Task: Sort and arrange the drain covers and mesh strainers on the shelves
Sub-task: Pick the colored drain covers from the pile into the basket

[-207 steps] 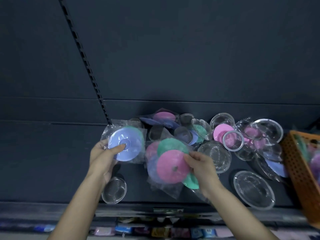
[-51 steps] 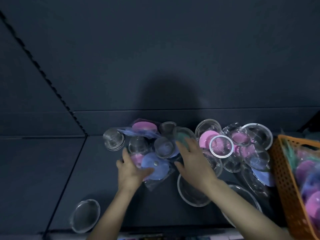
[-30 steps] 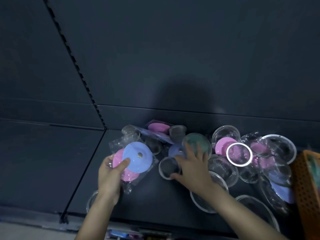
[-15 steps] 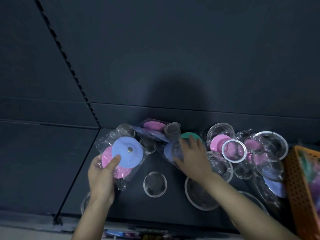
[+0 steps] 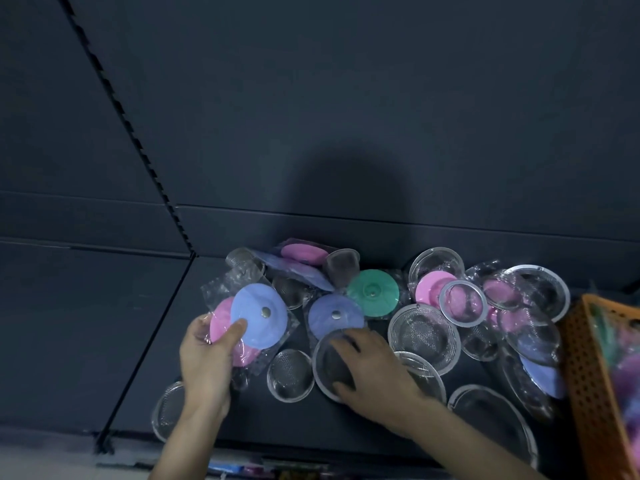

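Since half a second ago the right hand (image 5: 374, 370) has drawn back from the green cover (image 5: 372, 292) onto a large mesh strainer (image 5: 323, 368), fingers and thumb curled round its rim. The left hand (image 5: 207, 362) grips a bagged blue drain cover (image 5: 258, 315). A small strainer (image 5: 290, 374) lies between the hands on the shelf (image 5: 242, 420).

L grip (image 5: 204, 362): holds bagged covers (image 5: 258, 315) | R grip (image 5: 374, 368): clasps mesh strainer (image 5: 330, 365)
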The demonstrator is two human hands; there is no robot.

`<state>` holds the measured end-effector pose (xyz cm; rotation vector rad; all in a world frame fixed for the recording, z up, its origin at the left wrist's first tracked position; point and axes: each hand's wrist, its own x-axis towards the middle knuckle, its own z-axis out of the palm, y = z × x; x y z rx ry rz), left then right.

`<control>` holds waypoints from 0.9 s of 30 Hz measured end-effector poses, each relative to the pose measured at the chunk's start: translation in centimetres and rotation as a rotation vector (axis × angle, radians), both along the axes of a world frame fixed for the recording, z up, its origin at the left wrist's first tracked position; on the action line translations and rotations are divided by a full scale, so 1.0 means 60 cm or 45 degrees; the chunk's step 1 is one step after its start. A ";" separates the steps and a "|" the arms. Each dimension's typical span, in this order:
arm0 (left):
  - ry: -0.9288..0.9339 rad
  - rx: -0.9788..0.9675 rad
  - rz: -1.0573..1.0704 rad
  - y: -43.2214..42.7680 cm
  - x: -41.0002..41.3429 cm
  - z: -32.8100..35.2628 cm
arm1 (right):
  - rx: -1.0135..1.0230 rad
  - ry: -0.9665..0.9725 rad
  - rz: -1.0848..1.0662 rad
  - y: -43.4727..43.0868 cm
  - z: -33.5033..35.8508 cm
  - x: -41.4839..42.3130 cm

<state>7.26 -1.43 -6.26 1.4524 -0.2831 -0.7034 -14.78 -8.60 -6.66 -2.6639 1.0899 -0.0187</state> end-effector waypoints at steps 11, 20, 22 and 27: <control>-0.003 0.025 -0.025 -0.004 -0.006 -0.005 | 0.111 -0.091 -0.223 -0.076 0.030 0.038; 0.012 0.021 -0.025 -0.005 -0.011 0.000 | 0.318 -0.115 -0.632 -0.093 0.005 0.079; 0.012 0.031 -0.027 -0.006 -0.011 -0.002 | 0.404 -0.293 -0.665 -0.104 0.010 0.072; 0.007 0.080 -0.018 -0.009 -0.008 -0.005 | 0.270 -0.453 -0.750 -0.152 0.018 0.033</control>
